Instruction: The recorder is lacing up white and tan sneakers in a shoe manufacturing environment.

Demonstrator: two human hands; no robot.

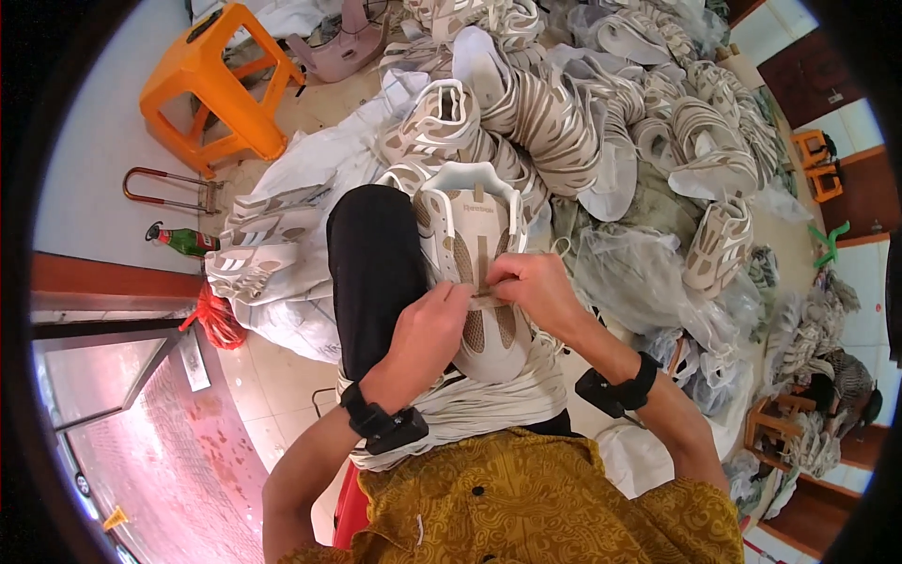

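Note:
A beige and white shoe upper [482,348] lies across my lap, its heel opening pointing away from me. My left hand [427,329] is closed in a pinch at the upper's left eyelet edge. Opposite it, my right hand [534,289] pinches over the tongue, close to the other fingers. Between the fingertips a cream shoelace [485,303] runs across the lower end of the lacing gap. Fingers partly hide the eyelets there. Under the upper, a thick bundle of cream laces [512,399] is draped over my thighs.
Stacked shoe uppers [554,141] pile up ahead, and more uppers [268,244] sit on white sacking at left. An orange stool [211,89], a green bottle [188,241] and a red plastic bag [216,318] stand left. Clear plastic bags [629,273] lie right. Another person [850,390] is at far right.

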